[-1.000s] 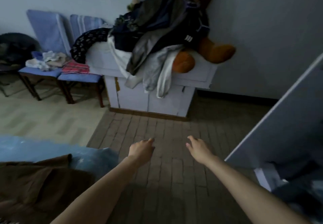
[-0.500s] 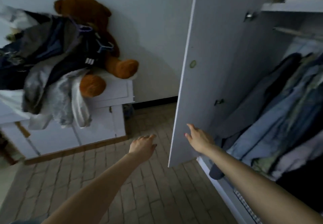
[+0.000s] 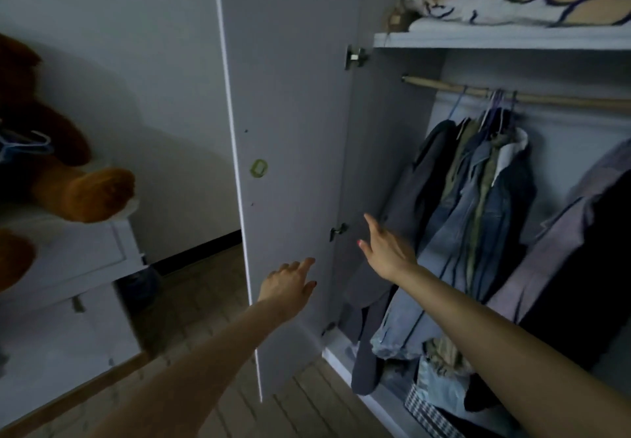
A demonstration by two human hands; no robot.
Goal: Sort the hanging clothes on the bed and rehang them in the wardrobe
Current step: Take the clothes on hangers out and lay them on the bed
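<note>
Fingers (image 3: 309, 263) of the left hand (image 3: 285, 285) and of the right hand (image 3: 386, 249) stretch out relaxed, holding nothing, before the smooth grey wardrobe door (image 3: 290, 164). Denim and dark hanging clothes (image 3: 478, 205) crowd the wooden rail (image 3: 546, 98) at 2 o'clock; a plush brown teddy bear (image 3: 68, 178) sits at 9 o'clock above the brick-pattern floor (image 3: 191, 287)

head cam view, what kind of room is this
Most likely a bedroom. An open wardrobe has clothes hanging from a wooden rail, folded bedding sits on its top shelf, and a brown teddy bear sits on a white cabinet.
</note>
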